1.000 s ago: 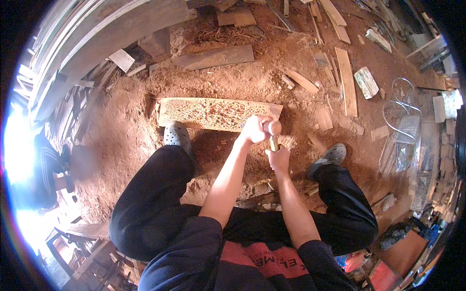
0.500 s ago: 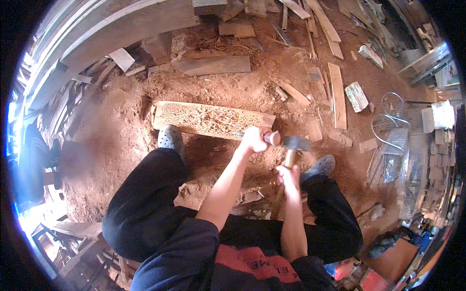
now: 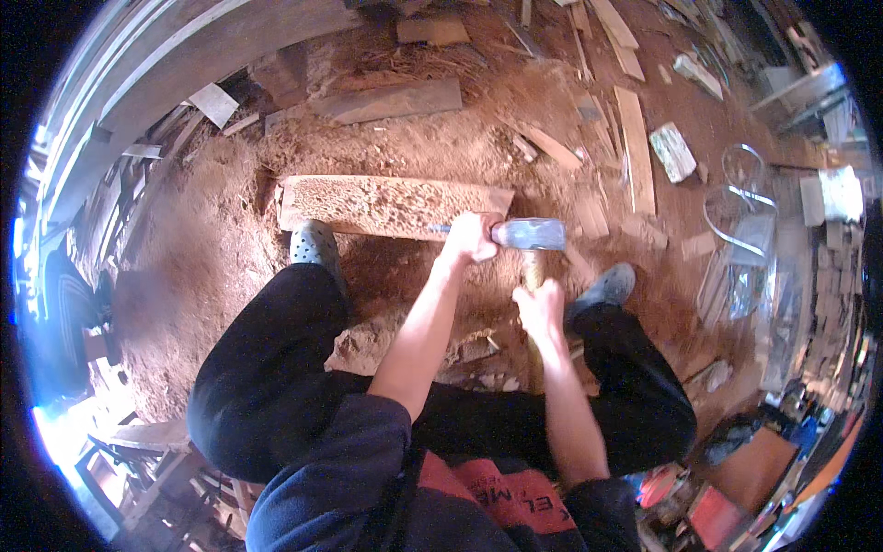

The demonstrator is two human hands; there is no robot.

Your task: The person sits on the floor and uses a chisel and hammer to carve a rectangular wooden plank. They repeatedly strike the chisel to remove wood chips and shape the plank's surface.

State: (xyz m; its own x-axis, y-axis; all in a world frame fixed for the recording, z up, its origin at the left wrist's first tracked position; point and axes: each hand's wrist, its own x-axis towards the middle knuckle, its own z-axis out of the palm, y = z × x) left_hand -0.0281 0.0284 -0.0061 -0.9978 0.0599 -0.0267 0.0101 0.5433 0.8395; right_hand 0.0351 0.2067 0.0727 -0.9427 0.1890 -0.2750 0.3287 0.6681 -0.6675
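A pale wooden board (image 3: 368, 202), its top covered with rough gouged marks, lies across the ground in front of me. My left hand (image 3: 473, 236) is wrapped round the handle of a chisel (image 3: 440, 227), whose blade points left over the right part of the board. My right hand (image 3: 541, 304) is closed on the wooden handle of a hammer (image 3: 533, 235). The hammer's metal head meets, or nearly meets, the butt of the chisel handle. My left foot, in a grey clog (image 3: 314, 243), rests against the board's near edge.
My right clog (image 3: 607, 287) stands on the reddish dirt floor. Beyond the board lie a dark plank (image 3: 395, 101) and several wood offcuts. A whitish block (image 3: 672, 153) and a long strip of wood (image 3: 635, 152) lie to the right, near a wire rack (image 3: 740, 216). Long timbers (image 3: 184, 69) line the far left.
The hammer head has swung left from apart to the chisel's butt, my right hand moving with it. The view has shifted slightly; my left hand keeps its grip on the chisel.
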